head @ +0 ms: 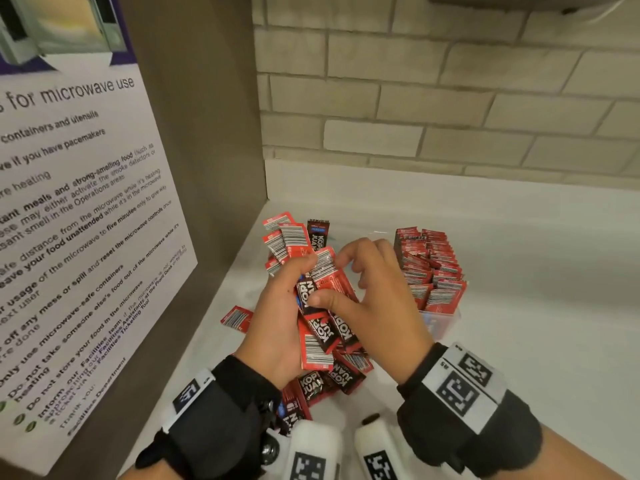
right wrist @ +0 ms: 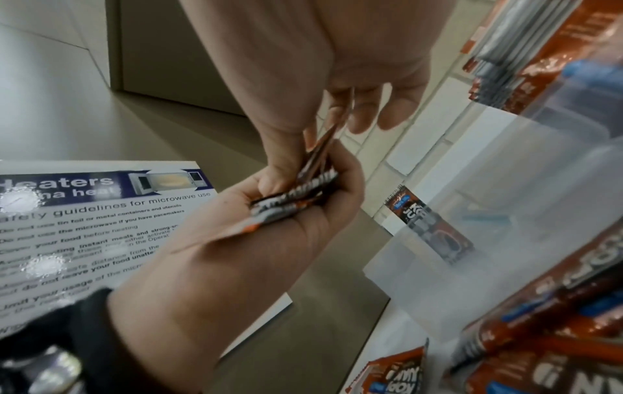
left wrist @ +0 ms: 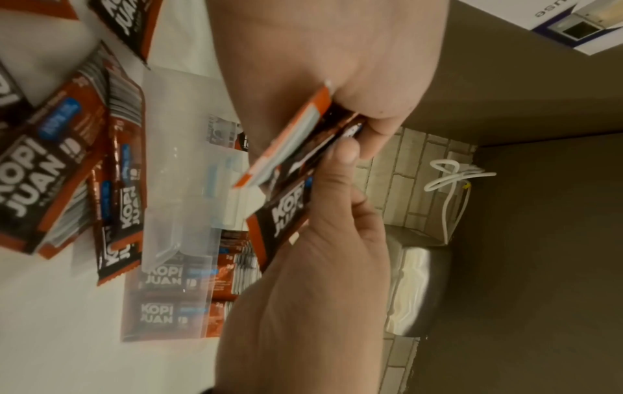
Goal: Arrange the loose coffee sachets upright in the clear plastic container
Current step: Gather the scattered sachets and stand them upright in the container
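Observation:
Red and black coffee sachets (head: 320, 282) form a bundle that my left hand (head: 280, 306) grips above the counter. My right hand (head: 377, 292) pinches a sachet of that bundle between thumb and fingers. The left wrist view shows the bundle (left wrist: 290, 213) between the left hand (left wrist: 303, 293) and the right hand (left wrist: 320, 53). The clear plastic container (head: 446, 318) stands just right of my hands with rows of upright sachets (head: 429, 268). Loose sachets (head: 339, 372) lie in a heap under my hands. More sachets (head: 287, 240) stick up behind my left fingers; I cannot tell what holds them.
One sachet (head: 237, 318) lies alone on the white counter (head: 536, 306) to the left. A brown side panel with a microwave notice (head: 69, 220) closes off the left. A tiled wall (head: 450, 98) runs along the back. A metal dispenser (left wrist: 414, 288) hangs on it.

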